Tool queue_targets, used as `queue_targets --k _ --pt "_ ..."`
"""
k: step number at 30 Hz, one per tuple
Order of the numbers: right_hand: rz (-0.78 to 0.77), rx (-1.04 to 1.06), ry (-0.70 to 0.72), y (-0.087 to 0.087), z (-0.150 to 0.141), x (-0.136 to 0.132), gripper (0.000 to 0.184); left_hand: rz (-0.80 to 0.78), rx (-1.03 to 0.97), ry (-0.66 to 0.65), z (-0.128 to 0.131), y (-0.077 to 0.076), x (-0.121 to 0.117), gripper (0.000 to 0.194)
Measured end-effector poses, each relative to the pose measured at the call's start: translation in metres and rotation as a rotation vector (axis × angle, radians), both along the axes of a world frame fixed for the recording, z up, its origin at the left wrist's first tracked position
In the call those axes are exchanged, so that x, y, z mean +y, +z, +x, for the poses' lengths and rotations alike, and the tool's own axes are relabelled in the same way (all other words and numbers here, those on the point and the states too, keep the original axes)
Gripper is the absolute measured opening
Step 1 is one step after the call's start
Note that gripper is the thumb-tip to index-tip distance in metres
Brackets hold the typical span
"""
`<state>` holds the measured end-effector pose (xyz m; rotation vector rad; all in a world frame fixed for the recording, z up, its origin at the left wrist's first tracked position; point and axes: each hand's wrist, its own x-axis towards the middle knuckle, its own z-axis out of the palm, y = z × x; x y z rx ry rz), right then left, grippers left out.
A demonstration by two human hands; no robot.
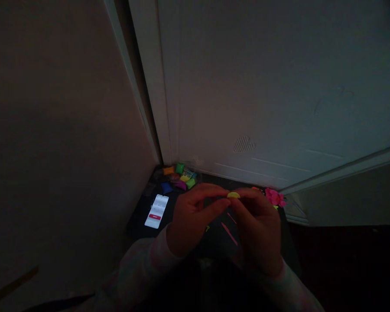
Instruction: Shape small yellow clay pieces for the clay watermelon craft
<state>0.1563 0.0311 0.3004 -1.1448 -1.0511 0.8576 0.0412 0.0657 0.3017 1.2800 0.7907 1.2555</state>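
Note:
Both hands meet above a dark table (214, 247), pinching a small yellow piece of what looks like modelling clay (233, 195). From the left, the thumb and fingertip of my left hand (193, 212) press at its edge. My right hand (258, 221) is closed with thumb and forefinger on its other side. Beneath the hands lies a pink clay knife (229, 233), with a second thin pink tool (232, 217) partly hidden beside it. A small yellow bit (207, 228) rests on the table close to my left wrist.
Several coloured packets, among them a blue one (166, 187), are heaped at the back left. A lit phone (156, 211) lies left of my hands. Bright pink flower-like pieces (274, 197) sit at the back right. A pale panel (263, 108) rises behind the table; the light is dim.

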Motion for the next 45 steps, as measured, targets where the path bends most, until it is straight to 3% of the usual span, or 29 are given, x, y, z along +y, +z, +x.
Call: queue_targets --k 5,13,19,26,30,40,45 --pt "0.029 -0.037 0.057 0.002 0.003 -0.001 0.016 -0.126 -0.076 -0.052 -0.001 -0.003 0.001 0.002" --pt "-0.018 -0.120 0.019 0.006 0.002 0.000 0.009 0.092 0.044 0.084 0.001 0.000 -0.004 0.007" --pt "0.041 -0.191 -0.024 0.006 -0.002 -0.004 0.010 -0.002 0.066 0.035 0.002 -0.001 0.000 0.006" --pt "0.079 -0.078 -0.081 0.000 -0.006 -0.005 0.015 0.052 0.082 0.090 0.003 -0.002 -0.004 0.006" --pt "0.083 -0.028 -0.040 -0.001 -0.006 -0.005 0.016 0.061 0.092 0.093 0.002 -0.002 -0.005 0.005" --pt "0.075 -0.144 -0.087 0.002 -0.008 -0.002 0.014 0.072 0.082 0.139 0.003 -0.005 -0.008 0.006" --pt "0.085 -0.261 -0.041 0.005 -0.004 -0.005 0.014 0.059 0.126 0.109 -0.001 -0.002 -0.006 0.015"
